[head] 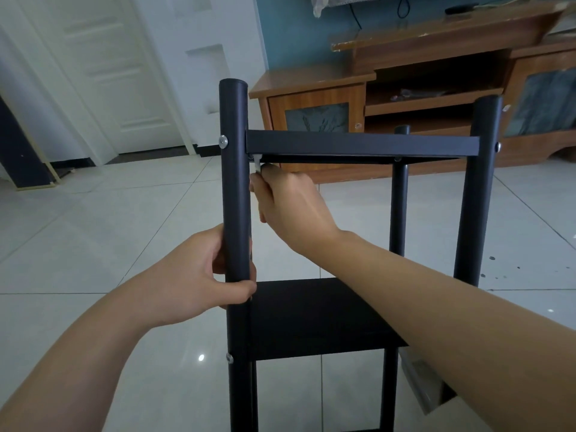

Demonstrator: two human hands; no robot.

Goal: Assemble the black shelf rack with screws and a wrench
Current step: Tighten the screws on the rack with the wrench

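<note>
The black shelf rack (361, 145) stands upright on the tiled floor in front of me, with round posts and two flat shelves. My left hand (199, 275) grips the near left post (235, 188) just above the lower shelf (311, 319). My right hand (286, 201) holds a small silver wrench (257, 165) up under the top shelf's left corner, next to the post. A silver screw head (223, 141) shows on the post's outer side at top-shelf height, another screw head (229, 357) at the lower shelf. The wrench's tip is hidden under the shelf.
A wooden TV cabinet (405, 98) stands behind the rack against a blue wall. A white door (109, 73) is at the back left. A dark board (18, 145) leans at the far left. A grey plastic bag (427, 388) lies under my right forearm.
</note>
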